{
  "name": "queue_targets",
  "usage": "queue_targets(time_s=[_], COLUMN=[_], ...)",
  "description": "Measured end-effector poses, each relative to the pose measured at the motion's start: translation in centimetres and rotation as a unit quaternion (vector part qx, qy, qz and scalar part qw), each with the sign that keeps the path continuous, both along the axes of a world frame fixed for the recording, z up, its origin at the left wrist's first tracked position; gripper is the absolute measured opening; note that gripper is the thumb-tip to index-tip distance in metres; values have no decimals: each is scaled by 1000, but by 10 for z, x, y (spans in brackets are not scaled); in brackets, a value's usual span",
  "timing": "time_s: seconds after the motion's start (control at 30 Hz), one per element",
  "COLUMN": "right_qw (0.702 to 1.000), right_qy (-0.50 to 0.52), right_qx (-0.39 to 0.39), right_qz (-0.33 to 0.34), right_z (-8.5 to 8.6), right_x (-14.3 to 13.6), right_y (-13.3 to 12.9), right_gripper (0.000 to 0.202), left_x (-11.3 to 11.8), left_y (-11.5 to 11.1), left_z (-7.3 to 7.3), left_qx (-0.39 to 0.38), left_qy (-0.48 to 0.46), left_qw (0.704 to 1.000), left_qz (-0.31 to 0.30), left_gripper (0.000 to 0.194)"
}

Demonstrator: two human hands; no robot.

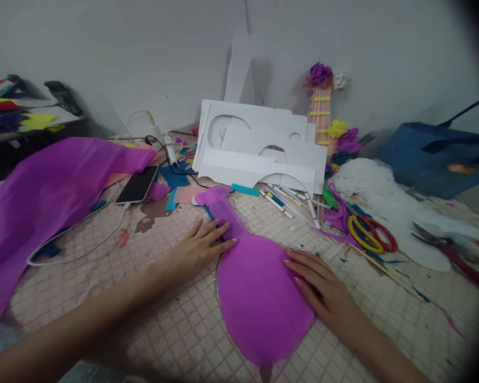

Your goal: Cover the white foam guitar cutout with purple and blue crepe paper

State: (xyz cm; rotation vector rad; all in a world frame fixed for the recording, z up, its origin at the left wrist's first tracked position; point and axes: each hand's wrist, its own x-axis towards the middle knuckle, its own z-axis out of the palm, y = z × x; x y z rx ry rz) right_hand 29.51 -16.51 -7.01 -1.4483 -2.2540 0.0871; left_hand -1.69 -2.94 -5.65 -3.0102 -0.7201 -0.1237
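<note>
A flat purple guitar-like shape (pixel 263 298), with a rounded body and a narrow neck, lies on the table at the centre. The neck slants up and to the left, and a pale edge shows under its tip. My left hand (pixel 201 244) rests with fingers spread at the left side of the neck, fingertips on the purple surface. My right hand (pixel 323 284) lies over the upper right edge of the rounded body, fingers stretched out flat. Neither hand grips anything.
Purple paper (pixel 64 186) spreads over the left, beside a phone (pixel 138 185) on a white cable. Cut white boards (pixel 259 143) lean at the back. Markers (pixel 277 205), scissors (pixel 371 234), pliers (pixel 439 242) and a blue bag (pixel 419 154) are right. A decorated guitar shape (pixel 321 114) stands behind.
</note>
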Motion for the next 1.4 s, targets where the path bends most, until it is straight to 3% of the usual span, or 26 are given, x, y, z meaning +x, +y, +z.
queue_targets(time_s=[0.53, 0.87, 1.0, 1.23, 1.4], right_qw=[999, 981, 981, 984, 991], right_qy=[31, 174, 164, 118, 58], right_qx=[-17, -62, -86, -125, -116], right_qz=[-14, -67, -65, -49, 28], right_z=[1, 10, 12, 16, 21], right_x=[-1, -1, 1, 6, 6], right_y=[-1, 1, 0, -2, -11], right_gripper=[38, 31, 33, 53, 68], left_x=[-1, -1, -1, -1, -9], left_y=[-2, -1, 1, 0, 12], left_z=[3, 1, -1, 0, 8], left_qx=[-31, -22, -16, -6, 9], left_qy=[8, 3, -11, -10, -44], left_qw=[999, 1000, 1000, 1000, 999], left_qz=[11, 15, 6, 6, 27], left_gripper=[61, 63, 64, 63, 56])
